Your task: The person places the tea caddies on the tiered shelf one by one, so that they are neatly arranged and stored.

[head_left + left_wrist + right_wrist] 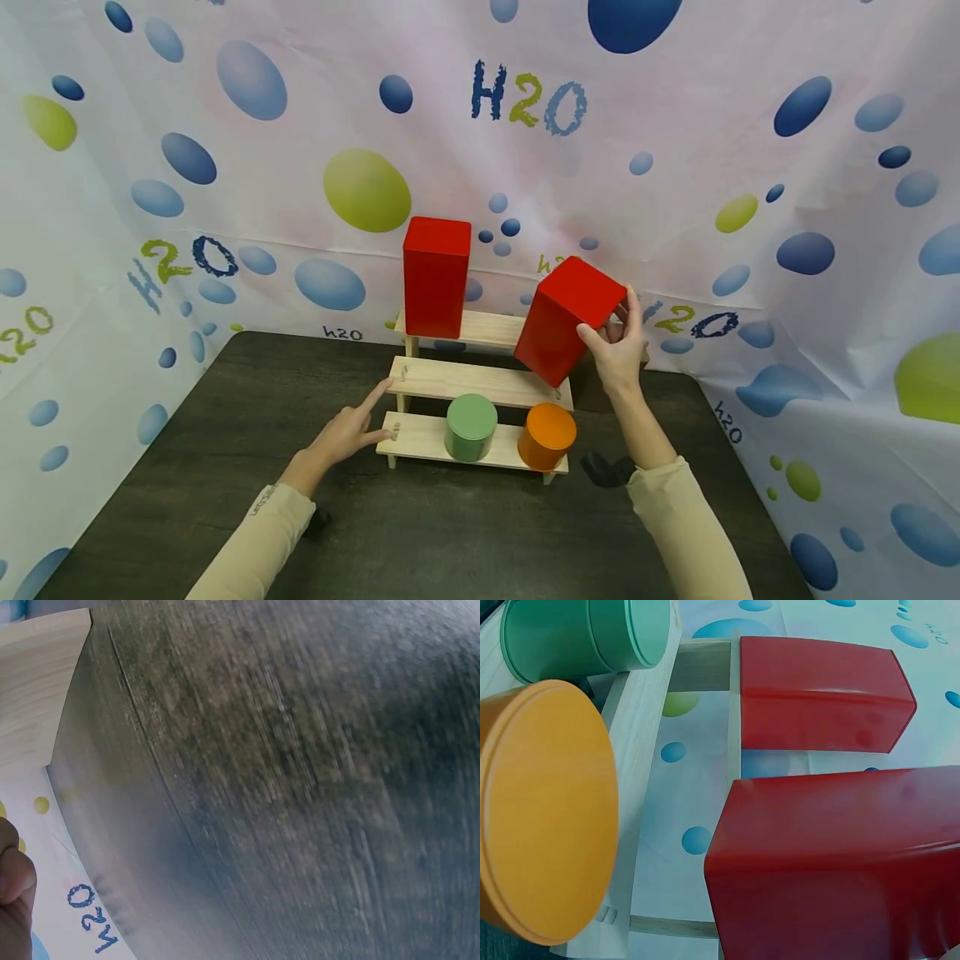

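Note:
My right hand grips a tall red box near its top. The box is tilted over the right side of a three-tier wooden shelf. In the right wrist view, the held red box fills the lower right. A second red box stands upright on the top tier at the left. With index finger and thumb extended, my left hand has its fingertips right at the left ends of the middle and bottom tiers.
On the bottom tier stand a green round canister and, to its right, an orange round canister. The shelf is on a dark wood-grain table. A white sheet printed with colored ovals hangs close behind.

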### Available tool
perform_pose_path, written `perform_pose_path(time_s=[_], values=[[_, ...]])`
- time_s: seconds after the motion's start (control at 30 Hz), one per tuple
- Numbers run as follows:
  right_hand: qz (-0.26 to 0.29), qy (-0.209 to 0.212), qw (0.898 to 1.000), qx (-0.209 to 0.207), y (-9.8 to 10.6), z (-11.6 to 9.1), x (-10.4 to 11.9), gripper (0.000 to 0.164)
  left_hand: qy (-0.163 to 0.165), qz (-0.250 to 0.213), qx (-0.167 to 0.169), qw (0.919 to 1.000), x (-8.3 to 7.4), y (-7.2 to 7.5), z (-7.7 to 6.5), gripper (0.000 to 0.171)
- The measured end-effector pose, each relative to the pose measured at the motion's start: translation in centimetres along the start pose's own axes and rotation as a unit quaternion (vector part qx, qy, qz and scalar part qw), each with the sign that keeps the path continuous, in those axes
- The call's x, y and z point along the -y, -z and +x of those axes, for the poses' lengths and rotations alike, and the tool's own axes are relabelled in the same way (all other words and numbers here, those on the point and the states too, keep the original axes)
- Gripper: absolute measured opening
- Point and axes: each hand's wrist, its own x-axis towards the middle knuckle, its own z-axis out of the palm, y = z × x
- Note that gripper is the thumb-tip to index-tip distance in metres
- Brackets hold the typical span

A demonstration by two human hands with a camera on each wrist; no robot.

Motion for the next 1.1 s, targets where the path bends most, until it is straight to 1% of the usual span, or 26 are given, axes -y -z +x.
perform_pose_path(time_s=[0.07, 0.13, 0.2, 0.3, 0.43, 0.53, 0.63, 0.77, 0.9, 1.1], values=[[-0.002, -0.008, 1.000, 0.009, -0.1, 0.2, -0.1, 0.082, -0.005, -0.002, -0.002, 1.0000, 0.1, 0.0, 0.0, 0.088], [-0.003, -0.012, 1.000, 0.016, -0.3, 0.5, -0.1, 0.082, -0.018, -0.006, -0.010, 0.9998, 0.1, 0.0, 0.0, 0.087], [-0.012, -0.013, 1.000, 0.020, -0.4, 0.9, -0.2, 0.081, -0.040, -0.010, -0.022, 0.9989, 0.2, 0.0, -0.1, 0.087], [-0.036, -0.018, 0.999, 0.024, -0.5, 1.3, -0.3, 0.081, -0.053, -0.015, -0.029, 0.9981, 0.3, 0.1, -0.2, 0.088], [-0.064, -0.029, 0.997, 0.039, -0.9, 1.9, -0.5, 0.082, -0.019, -0.011, -0.015, 0.9996, 0.2, 0.1, -0.2, 0.091], [-0.079, -0.033, 0.995, 0.051, -1.3, 2.3, -0.6, 0.083, -0.003, 0.000, -0.006, 1.0000, 0.2, 0.1, -0.1, 0.090], [-0.083, -0.035, 0.994, 0.059, -1.8, 2.7, -0.9, 0.083, -0.003, 0.007, -0.002, 1.0000, 0.3, 0.0, 0.0, 0.089], [-0.084, -0.035, 0.994, 0.063, -2.4, 3.2, -1.4, 0.082, -0.003, 0.004, -0.005, 1.0000, 0.3, -0.1, -0.1, 0.089], [-0.091, -0.036, 0.993, 0.067, -2.9, 3.5, -1.7, 0.081, -0.011, 0.000, -0.008, 0.9999, 0.3, -0.1, -0.1, 0.089], [-0.091, -0.045, 0.989, 0.103, -3.3, 4.2, -1.6, 0.073, -0.003, 0.001, -0.003, 1.0000, 0.3, -0.1, 0.1, 0.089]])
